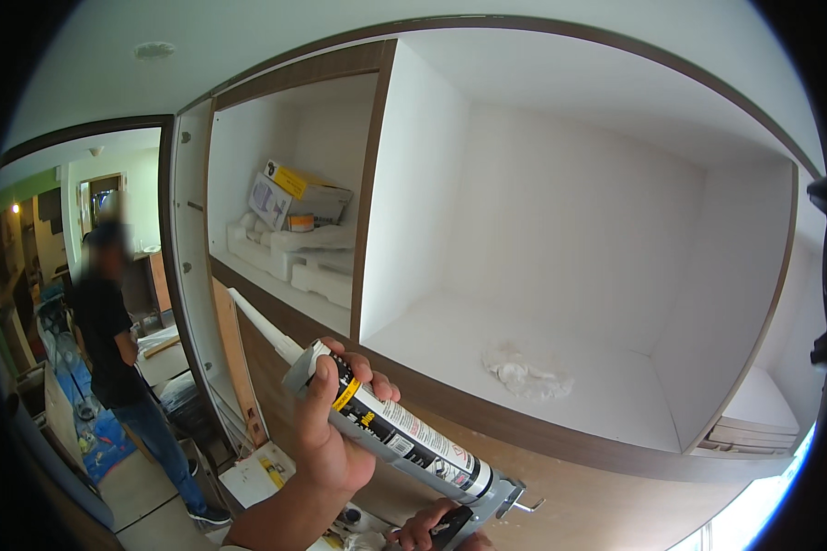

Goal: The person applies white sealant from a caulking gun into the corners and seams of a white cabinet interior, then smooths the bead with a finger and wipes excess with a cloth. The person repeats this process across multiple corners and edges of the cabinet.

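A caulking gun [340, 424] loaded with a black, white and yellow sealant cartridge [413, 432] slants across the lower middle. Its pale nozzle [262, 320] points up and left, close to the dark lower edge of the cabinet. My left hand [335, 445] is wrapped round the front end of the cartridge, thumb on the near side. At the rear, my right hand [423, 531] grips the dark handle below the bent metal hook, and the lower frame edge cuts part of that hand off.
A large white cabinet compartment [579, 202] holds a crumpled whitish clump [526, 369]. The smaller compartment beside it has a yellow-and-white box [294, 193] on white foam packing [317, 271]. Through the doorway at left stands a person in a dark shirt [101, 331], near clutter and blue sheeting [110, 445].
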Motion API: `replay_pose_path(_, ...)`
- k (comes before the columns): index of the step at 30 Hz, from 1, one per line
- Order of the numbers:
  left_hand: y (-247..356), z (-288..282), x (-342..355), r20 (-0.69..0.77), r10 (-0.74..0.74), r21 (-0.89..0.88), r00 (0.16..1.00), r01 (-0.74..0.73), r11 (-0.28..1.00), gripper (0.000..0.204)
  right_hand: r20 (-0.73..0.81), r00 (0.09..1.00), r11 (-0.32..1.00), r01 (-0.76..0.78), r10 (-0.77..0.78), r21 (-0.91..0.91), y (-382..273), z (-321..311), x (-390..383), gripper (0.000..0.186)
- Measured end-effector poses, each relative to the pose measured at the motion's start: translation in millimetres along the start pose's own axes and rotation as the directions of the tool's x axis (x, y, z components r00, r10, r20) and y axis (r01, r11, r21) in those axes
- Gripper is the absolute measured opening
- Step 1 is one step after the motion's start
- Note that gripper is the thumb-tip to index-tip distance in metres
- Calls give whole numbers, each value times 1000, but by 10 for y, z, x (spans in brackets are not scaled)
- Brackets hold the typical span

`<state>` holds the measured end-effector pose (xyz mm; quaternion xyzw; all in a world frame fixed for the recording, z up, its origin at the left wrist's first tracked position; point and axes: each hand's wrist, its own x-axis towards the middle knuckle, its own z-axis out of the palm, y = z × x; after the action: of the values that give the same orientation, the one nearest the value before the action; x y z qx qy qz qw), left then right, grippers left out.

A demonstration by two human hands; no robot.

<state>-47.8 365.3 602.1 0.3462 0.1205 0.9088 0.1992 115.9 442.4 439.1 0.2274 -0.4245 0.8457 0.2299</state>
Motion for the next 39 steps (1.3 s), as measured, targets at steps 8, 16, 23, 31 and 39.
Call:
replay_pose_path(8, 130, -132, -180, 113, -54, -14, 992, 56, 998, 44, -109, 987, 987, -110, 122, 113, 370, -145, -190, 26)
replay_pose_path(16, 78, -162, -266, 83, -60, -47, 995, 64, 997, 45, -101, 978, 969, -162, 183, 188, 334, -194, -246, 31)
replay_pose_path(23, -64, -185, -288, 11, -98, -39, 995, 99, 994, 39, -207, 946, 948, -193, 248, 253, 353, -316, -353, 36)
replay_pose_path(31, -143, -212, -291, 17, -149, 31, 989, 148, 988, 40, -245, 950, 977, -164, 193, 132, 286, -370, -325, 49)
replay_pose_path(39, -210, -213, -289, -13, -158, 24, 987, 159, 987, 39, -252, 953, 984, -146, 169, 106, 275, -469, -343, 51)
